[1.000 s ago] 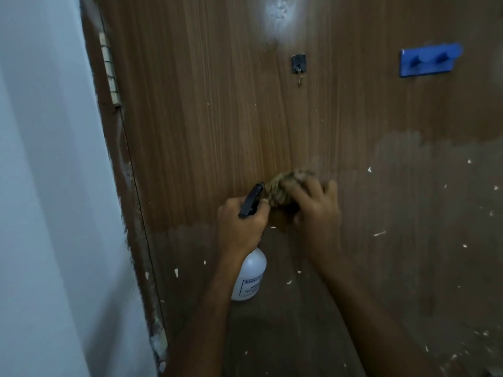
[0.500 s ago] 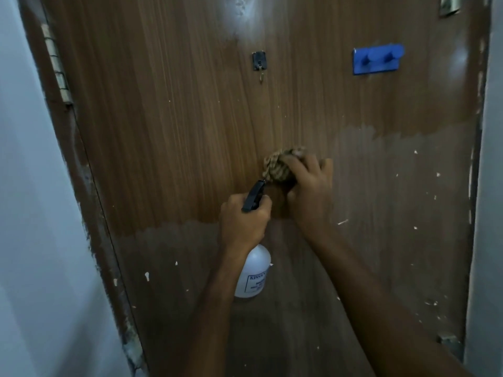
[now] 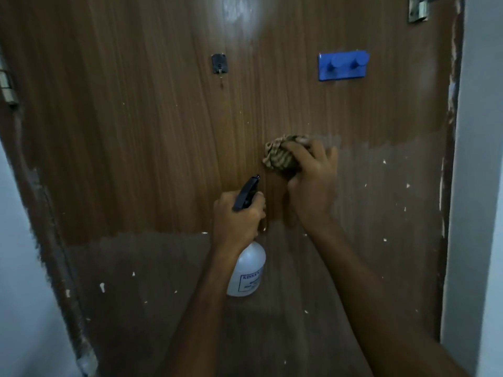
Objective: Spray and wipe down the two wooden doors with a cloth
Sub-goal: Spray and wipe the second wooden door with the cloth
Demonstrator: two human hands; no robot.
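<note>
Cloth point(image 3: 280, 157) now shifted right and up along door point(image 3: 136, 159), bunched in right hand point(image 3: 313, 183); left hand point(image 3: 236, 221) gripping spray bottle point(image 3: 247, 270); wiping advancing toward right edge.

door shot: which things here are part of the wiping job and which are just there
In use: wooden door, checked cloth in right hand, spray bottle in left hand.
Just there: blue double hook, small black hook, padlock, hinge.
</note>
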